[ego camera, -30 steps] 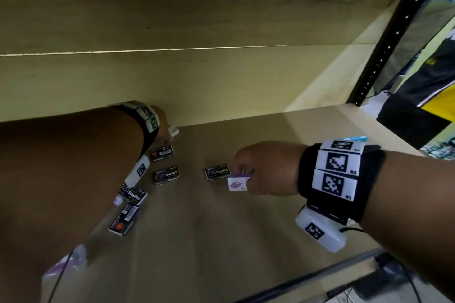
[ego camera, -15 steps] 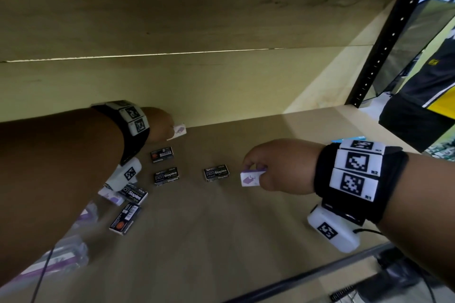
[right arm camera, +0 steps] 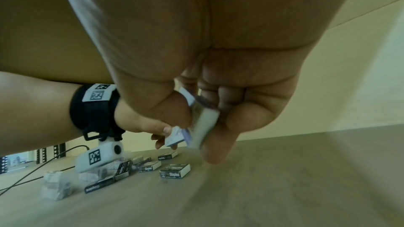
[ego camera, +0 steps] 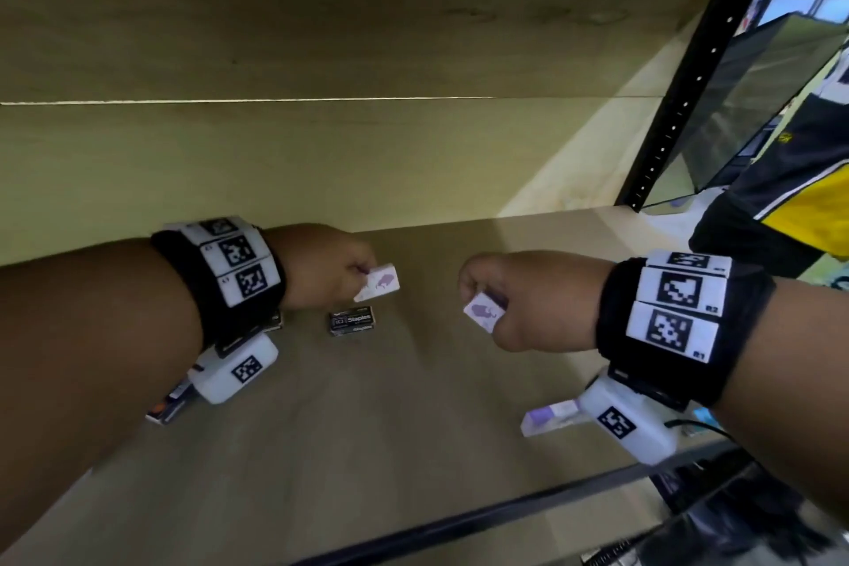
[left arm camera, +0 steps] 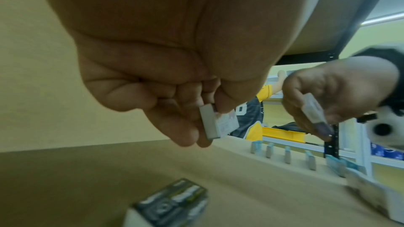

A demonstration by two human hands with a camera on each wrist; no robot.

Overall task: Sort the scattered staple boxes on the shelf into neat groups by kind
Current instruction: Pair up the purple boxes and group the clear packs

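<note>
My left hand (ego camera: 331, 267) pinches a small white-and-purple staple box (ego camera: 379, 283) above the shelf; the left wrist view shows that same box (left arm camera: 216, 122) between thumb and fingers. My right hand (ego camera: 519, 299) pinches a second white-and-purple staple box (ego camera: 482, 310), seen edge-on in the right wrist view (right arm camera: 203, 127). A black "Staples" box (ego camera: 353, 321) lies flat on the wooden shelf (ego camera: 413, 427) below the left hand. Several more black boxes (right arm camera: 174, 170) lie further left, partly hidden by my left forearm in the head view.
Another white-and-purple box (ego camera: 551, 416) lies near the shelf's front edge under my right wrist. Several teal boxes (left arm camera: 288, 154) stand in a row at the right end. White-and-purple boxes (right arm camera: 56, 185) sit at the far left. A black upright post (ego camera: 680, 106) bounds the right.
Both hands have lifted and shifted right, each carrying its white-and-purple box. The left hand moved from the back left corner towards the middle, closer to the right hand.
</note>
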